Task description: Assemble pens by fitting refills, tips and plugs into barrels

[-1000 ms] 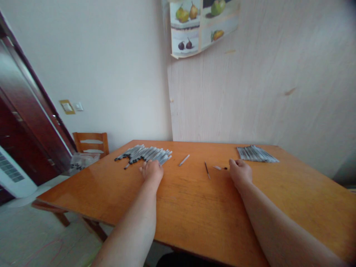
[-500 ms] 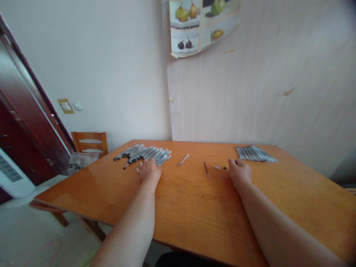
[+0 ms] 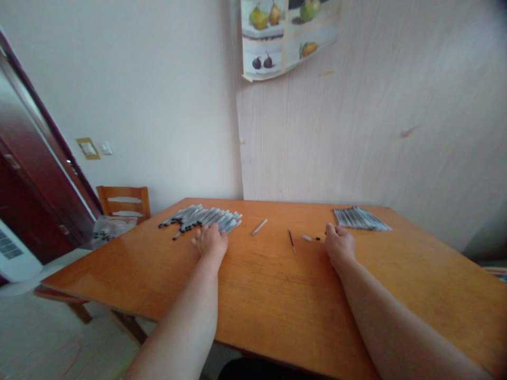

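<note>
My left hand (image 3: 212,243) rests palm down with fingers spread at the near edge of a pile of clear pens with black ends (image 3: 206,217). My right hand (image 3: 340,244) is closed on the table; whatever may be in its fingers is hidden. Just left of it lie a small black piece (image 3: 317,238) and a short clear piece (image 3: 306,238). A thin dark pen refill (image 3: 292,241) lies farther left. A single whitish pen barrel (image 3: 260,227) sits between the refill and the pile. Beyond my right hand is a row of clear and dark pens (image 3: 360,218).
The wooden table (image 3: 273,295) reaches back to the wall. A wooden chair (image 3: 122,195) stands at the left, with a clear plastic bag (image 3: 113,227) of black pieces by it. A fruit poster (image 3: 291,34) hangs above.
The view has shifted slightly. Both hands and the pen parts stay in nearly the same places on the table.
</note>
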Action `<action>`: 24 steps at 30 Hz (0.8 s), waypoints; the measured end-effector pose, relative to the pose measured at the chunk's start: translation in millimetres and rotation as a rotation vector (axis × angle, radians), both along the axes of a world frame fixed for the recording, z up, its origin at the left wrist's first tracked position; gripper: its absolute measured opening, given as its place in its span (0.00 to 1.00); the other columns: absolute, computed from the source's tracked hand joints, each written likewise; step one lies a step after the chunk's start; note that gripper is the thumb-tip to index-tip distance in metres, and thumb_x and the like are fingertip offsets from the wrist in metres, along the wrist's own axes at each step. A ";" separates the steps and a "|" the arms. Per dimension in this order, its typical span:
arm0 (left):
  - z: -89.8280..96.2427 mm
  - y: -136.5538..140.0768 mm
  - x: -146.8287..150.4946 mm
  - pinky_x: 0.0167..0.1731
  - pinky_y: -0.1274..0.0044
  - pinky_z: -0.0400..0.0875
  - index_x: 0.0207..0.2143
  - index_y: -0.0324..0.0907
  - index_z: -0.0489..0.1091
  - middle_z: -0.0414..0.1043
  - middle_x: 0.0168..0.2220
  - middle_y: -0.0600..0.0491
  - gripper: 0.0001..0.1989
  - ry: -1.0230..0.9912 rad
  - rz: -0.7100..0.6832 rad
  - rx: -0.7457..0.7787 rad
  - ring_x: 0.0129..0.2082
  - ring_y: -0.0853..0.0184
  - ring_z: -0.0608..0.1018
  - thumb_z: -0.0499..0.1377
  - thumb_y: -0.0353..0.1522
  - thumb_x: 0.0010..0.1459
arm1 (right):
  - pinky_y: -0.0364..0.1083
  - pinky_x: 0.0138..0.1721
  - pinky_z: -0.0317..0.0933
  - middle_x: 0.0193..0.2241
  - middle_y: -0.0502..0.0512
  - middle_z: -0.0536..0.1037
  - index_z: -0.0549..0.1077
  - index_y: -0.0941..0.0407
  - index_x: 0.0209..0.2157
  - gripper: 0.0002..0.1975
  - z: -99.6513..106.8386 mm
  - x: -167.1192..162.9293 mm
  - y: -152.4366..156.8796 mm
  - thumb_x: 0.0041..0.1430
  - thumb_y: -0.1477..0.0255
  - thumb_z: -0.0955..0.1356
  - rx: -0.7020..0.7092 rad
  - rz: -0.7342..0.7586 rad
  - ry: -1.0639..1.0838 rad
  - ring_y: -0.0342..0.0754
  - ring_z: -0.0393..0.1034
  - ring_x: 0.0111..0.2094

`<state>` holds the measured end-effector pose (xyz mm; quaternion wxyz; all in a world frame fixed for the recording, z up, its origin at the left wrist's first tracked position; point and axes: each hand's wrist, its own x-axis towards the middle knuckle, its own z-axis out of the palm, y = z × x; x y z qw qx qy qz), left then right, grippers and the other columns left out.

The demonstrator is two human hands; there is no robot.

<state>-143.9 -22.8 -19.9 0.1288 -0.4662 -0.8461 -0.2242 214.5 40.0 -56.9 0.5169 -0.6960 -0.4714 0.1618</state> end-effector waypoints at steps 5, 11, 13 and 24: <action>-0.1 1.9 2.0 0.46 0.58 0.60 0.43 0.48 0.73 0.70 0.48 0.43 0.15 -0.004 -0.051 0.063 0.50 0.49 0.67 0.53 0.40 0.58 | 0.45 0.22 0.54 0.16 0.56 0.71 0.71 0.56 0.23 0.31 14.7 -7.0 -6.1 0.57 0.45 0.55 0.139 0.123 0.500 0.47 0.63 0.19; 2.1 1.1 4.2 0.46 0.58 0.59 0.41 0.46 0.74 0.71 0.46 0.42 0.16 -0.007 -0.093 0.123 0.49 0.48 0.67 0.51 0.42 0.59 | 0.44 0.21 0.58 0.19 0.59 0.74 0.72 0.59 0.25 0.36 27.5 -8.7 -10.8 0.57 0.41 0.53 0.109 0.451 0.887 0.44 0.64 0.18; 3.8 -0.2 5.5 0.45 0.58 0.60 0.41 0.45 0.74 0.72 0.45 0.42 0.16 -0.001 -0.100 0.165 0.48 0.48 0.68 0.51 0.42 0.60 | 0.43 0.21 0.59 0.20 0.59 0.75 0.72 0.59 0.26 0.37 29.2 -10.4 -12.3 0.57 0.41 0.53 0.104 0.486 0.894 0.44 0.65 0.18; 8.2 4.8 11.1 0.33 0.73 0.58 0.28 0.43 0.67 0.72 0.31 0.48 0.14 0.029 -0.355 0.386 0.34 0.61 0.72 0.50 0.40 0.62 | 0.42 0.20 0.46 0.15 0.47 0.62 0.62 0.55 0.19 0.22 15.9 -29.6 -17.4 0.56 0.53 0.64 0.220 0.304 0.175 0.42 0.54 0.19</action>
